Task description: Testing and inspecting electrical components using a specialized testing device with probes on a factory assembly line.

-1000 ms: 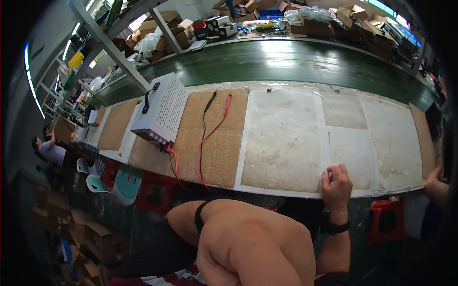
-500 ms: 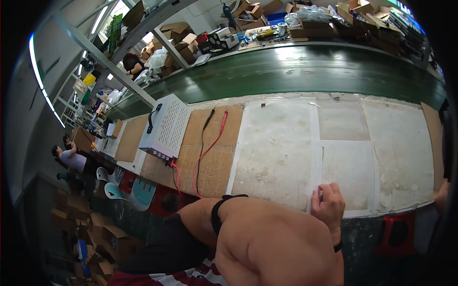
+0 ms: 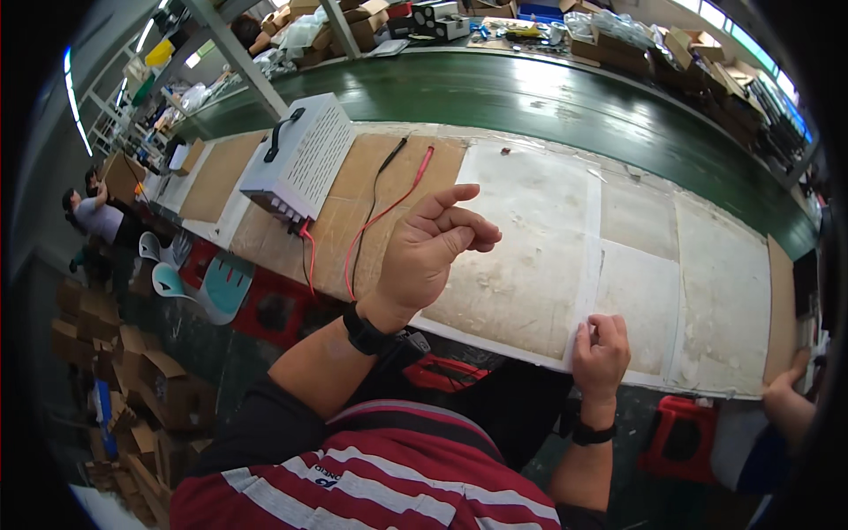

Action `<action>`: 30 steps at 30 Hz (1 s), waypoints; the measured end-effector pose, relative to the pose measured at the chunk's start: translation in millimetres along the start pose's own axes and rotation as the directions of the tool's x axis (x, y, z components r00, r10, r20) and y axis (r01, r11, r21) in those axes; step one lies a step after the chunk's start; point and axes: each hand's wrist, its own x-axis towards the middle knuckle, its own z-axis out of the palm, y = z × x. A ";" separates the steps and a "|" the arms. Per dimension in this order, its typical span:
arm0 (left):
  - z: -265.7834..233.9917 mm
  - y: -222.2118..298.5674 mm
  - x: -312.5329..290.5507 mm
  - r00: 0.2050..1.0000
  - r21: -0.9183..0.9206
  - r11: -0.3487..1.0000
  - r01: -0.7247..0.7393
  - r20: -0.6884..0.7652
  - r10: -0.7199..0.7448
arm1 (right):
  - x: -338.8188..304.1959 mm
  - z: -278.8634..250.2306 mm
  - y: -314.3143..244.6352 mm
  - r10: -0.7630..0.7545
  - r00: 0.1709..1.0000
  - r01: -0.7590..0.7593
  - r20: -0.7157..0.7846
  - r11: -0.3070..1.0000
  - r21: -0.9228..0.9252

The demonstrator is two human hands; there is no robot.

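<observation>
1. A slim red plastic probe is lying on the counter, pointing away, beyond and left of the nearer left hand.
2. Its fingers are half-curling, visibly holding nothing.
3. The right hand is curling; contents, I cannot tell.

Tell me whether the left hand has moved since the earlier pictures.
Yes: judged against the near edge of the workbench, the left hand has moved up the picture, from mostly below that edge to overlapping the tabletop.
</observation>
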 end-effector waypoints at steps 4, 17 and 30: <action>-21.9 17.3 -19.4 0.997 0.111 0.991 -0.076 -0.011 0.078 | -1.0 3.6 0.8 -0.054 0.998 0.053 -0.015 0.997 -0.061; -90.7 43.3 -75.6 0.981 -0.390 0.921 -0.004 -0.179 -0.071 | -3.7 12.7 2.0 -0.091 0.995 0.084 -0.030 0.981 -0.173; -144.7 52.1 -115.8 0.999 -0.635 0.772 -0.004 -0.036 -0.024 | -5.9 12.5 3.2 -0.061 0.994 0.042 -0.089 0.979 -0.200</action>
